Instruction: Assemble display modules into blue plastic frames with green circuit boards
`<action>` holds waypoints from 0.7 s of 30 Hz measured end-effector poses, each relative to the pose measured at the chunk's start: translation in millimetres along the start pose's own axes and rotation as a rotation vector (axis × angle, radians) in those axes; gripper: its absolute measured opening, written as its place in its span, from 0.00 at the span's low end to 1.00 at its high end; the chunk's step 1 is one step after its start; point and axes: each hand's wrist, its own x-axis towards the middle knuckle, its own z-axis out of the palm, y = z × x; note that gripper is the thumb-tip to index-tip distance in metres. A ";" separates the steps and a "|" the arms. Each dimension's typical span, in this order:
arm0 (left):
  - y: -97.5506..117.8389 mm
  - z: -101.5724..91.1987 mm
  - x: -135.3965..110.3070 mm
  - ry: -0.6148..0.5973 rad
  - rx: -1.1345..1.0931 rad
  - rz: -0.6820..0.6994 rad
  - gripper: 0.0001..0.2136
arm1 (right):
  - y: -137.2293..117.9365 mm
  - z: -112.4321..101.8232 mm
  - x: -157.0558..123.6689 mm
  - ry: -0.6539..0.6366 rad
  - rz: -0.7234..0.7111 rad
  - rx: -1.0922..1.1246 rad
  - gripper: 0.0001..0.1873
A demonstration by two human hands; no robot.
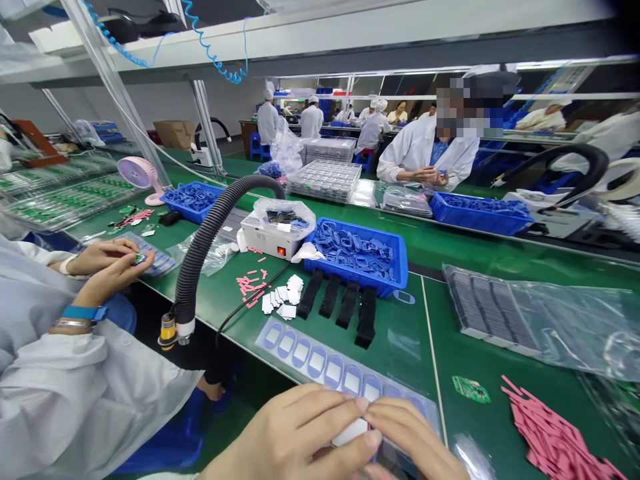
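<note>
At the bottom of the view my left hand [295, 433] and my right hand [413, 437] meet over a white rectangular piece [350, 432], pinching it between their fingers. Its lower part is hidden by my fingers. Just beyond my fingertips, a translucent blue-edged sheet with a row of oval windows [325, 368] lies on the green bench [415, 360]. A small stack of white square pieces [283, 293] and several black foam strips [340, 307] lie farther ahead.
A blue crate of blue parts [400, 267] and a white box unit [265, 240] with a black corrugated hose [200, 247] stand ahead. To the left, a co-worker's hands [110, 267] work over a tray. Pink strips [550, 427] lie to the right.
</note>
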 end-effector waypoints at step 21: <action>36.1 60.5 -36.0 0.188 -1.605 -1.443 0.18 | -5.6 1.3 -27.4 -0.045 0.120 -0.177 0.35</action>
